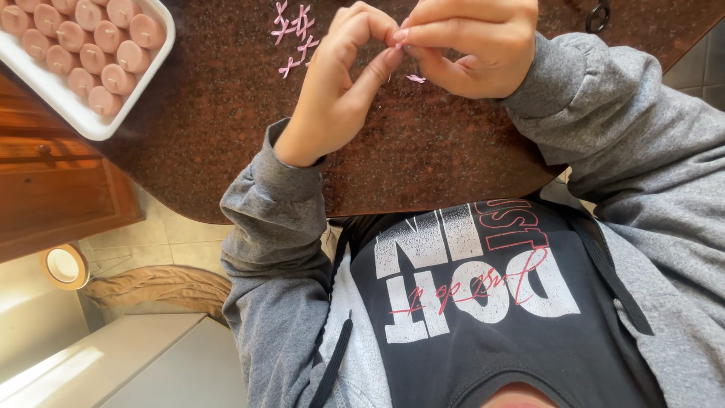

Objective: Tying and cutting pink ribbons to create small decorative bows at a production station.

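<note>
Pink ribbon piece (pixel 414 78) sits where the two hands meet above the desk (pixel 226 113). Only a small tail of it shows, just under the fingertips, and the rest is hidden in the pinch. In the head view the left hand (pixel 340 83) comes in from the left with thumb and forefinger curled into an arch, the tips closed narrowly on the ribbon. The right hand (pixel 472 45) comes from the opposite side, fingers bunched tight, and grips the same spot. Both hands are therefore equally near, fingertip to fingertip, and the ribbon lies between them rather than off to either side. Its long axis cannot be told from so little showing. Finished pink ribbon bows (pixel 296 30) lie loose on the desk just beyond the left hand. A white tray (pixel 83 121) of pink tealight candles (pixel 98 45) stands well apart, farther left.
</note>
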